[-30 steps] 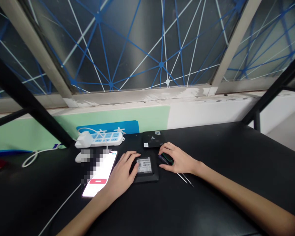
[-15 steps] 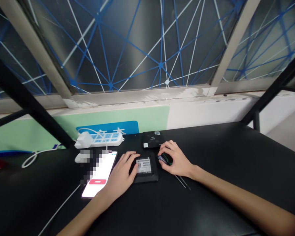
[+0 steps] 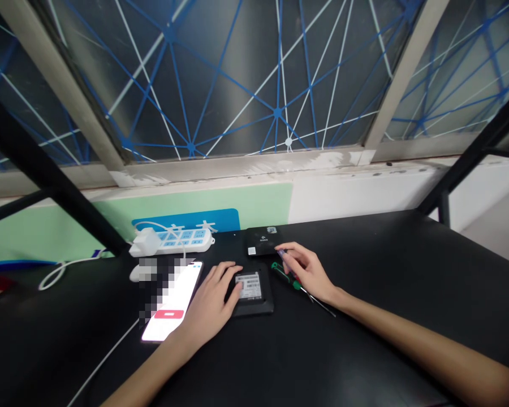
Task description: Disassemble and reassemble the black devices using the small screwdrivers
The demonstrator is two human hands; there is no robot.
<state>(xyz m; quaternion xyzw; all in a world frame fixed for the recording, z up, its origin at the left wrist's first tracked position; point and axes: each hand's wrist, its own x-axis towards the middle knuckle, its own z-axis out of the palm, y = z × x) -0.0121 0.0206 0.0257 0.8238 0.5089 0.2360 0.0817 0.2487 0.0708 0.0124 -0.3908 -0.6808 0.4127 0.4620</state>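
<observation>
Pinching a purplish tool (image 3: 282, 254), the right hand (image 3: 309, 270) keeps fingers nearly closed beside a green screwdriver (image 3: 296, 285) on the desk (image 3: 343, 362); the left hand (image 3: 212, 295), loosely spread, touches a labelled black device (image 3: 249, 286).

The screwdriver (image 3: 294, 285) is green and black at the grip end, silvery toward the other. The tool (image 3: 282, 254) in the right hand (image 3: 313, 277) looks purple, though it is mostly hidden. The device (image 3: 252, 308) is black, its label (image 3: 251, 285) white with black print. The phone (image 3: 176, 291) shows white with a pink-red button (image 3: 168, 314). Blue and white lines crisscross the window (image 3: 237, 73).
</observation>
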